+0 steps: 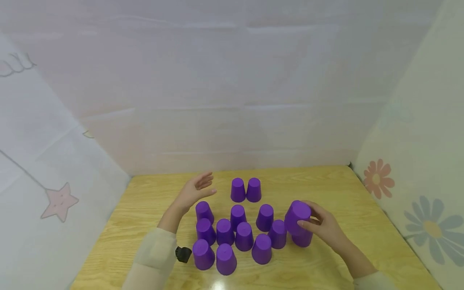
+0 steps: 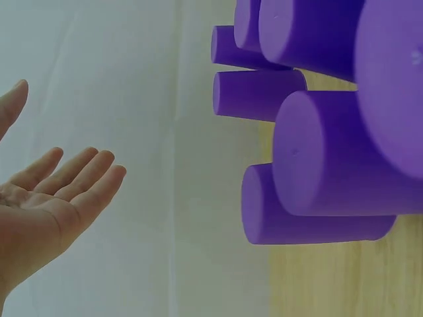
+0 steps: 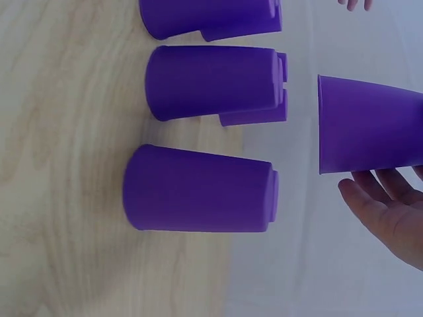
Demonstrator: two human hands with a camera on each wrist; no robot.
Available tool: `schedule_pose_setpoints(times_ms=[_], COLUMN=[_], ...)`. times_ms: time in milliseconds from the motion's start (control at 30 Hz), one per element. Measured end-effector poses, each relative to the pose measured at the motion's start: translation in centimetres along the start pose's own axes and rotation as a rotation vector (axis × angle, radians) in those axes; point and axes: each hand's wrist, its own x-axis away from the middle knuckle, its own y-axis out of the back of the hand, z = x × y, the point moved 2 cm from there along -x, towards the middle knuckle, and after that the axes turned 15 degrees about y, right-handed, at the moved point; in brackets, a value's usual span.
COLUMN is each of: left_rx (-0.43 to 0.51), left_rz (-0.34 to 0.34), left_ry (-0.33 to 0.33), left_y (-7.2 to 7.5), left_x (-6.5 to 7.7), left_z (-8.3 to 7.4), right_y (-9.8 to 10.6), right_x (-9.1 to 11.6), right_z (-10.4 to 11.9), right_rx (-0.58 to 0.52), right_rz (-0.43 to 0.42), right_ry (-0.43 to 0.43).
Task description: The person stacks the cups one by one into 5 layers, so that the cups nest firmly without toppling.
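Observation:
My right hand (image 1: 325, 228) grips a purple cup (image 1: 295, 217) by its side, mouth down. In the head view this held cup partly covers another purple cup (image 1: 302, 240) standing on the table. The right wrist view shows the held cup (image 3: 370, 125) in the air, apart from the nearest standing cup (image 3: 198, 191). Fingers extended, my left hand (image 1: 193, 194) hovers left of two purple cups (image 1: 238, 191) at the back and touches nothing. The left wrist view has that hand (image 2: 53, 205) beside several upside-down cups (image 2: 330, 155).
Several more purple cups (image 1: 225, 259) stand upside down in loose rows across the middle and front of the wooden table (image 1: 123, 237). A small black object (image 1: 183, 254) is by the left sleeve. White cloth walls (image 1: 232, 88) rise behind and on both sides.

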Motion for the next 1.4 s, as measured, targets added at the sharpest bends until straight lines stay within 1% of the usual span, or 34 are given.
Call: schedule_pose_setpoints(times_ms=[133, 233, 367, 433, 600, 733, 900, 1000, 1133, 1200, 1400], left_rx=[0.026, 0.037, 0.027, 0.017, 0.029, 0.056, 0.075, 0.096, 0.119, 0.117, 0.133], left_rz=[-0.027, -0.06, -0.109, -0.139, -0.203, -0.23, -0.269, -0.298, -0.35, -0.378, -0.421], left_ry=[-0.002, -0.011, -0.027, -0.033, -0.041, -0.064, -0.073, -0.046, -0.02, -0.024, -0.036], left_y=[-0.5, -0.5, -0.4, -0.4, -0.8, -1.1, -1.4, -1.8, -2.1, -2.0, -2.3], left_x=[1.6, 1.9, 2.2, 2.6, 3.9, 4.7, 5.6, 6.5, 7.2, 7.3, 8.2], left_z=[0.2, 1.5, 3.7, 4.4, 5.8, 6.7, 7.4, 7.6, 8.8, 9.7, 10.9], right_y=[0.3, 0.6, 1.0, 1.2, 1.5, 1.6, 1.5, 1.3, 0.9, 0.7, -0.1], right_x=[-0.9, -1.7, -2.6, -3.0, -3.7, -4.2, -5.1, -5.5, -6.0, -6.3, -7.0], right_z=[0.0, -0.3, -1.0, -1.4, -2.1, -2.4, -3.0, -3.4, -4.3, -4.7, -5.6], right_rx=[0.027, 0.036, 0.055, 0.057, 0.038, 0.03, 0.037, 0.034, -0.001, -0.019, -0.019], right_rz=[-0.005, 0.005, 0.005, 0.001, -0.005, -0.022, -0.05, -0.066, -0.094, -0.104, -0.129], right_ry=[0.002, -0.026, -0.059, -0.071, -0.099, -0.101, -0.119, -0.128, -0.132, -0.142, -0.195])
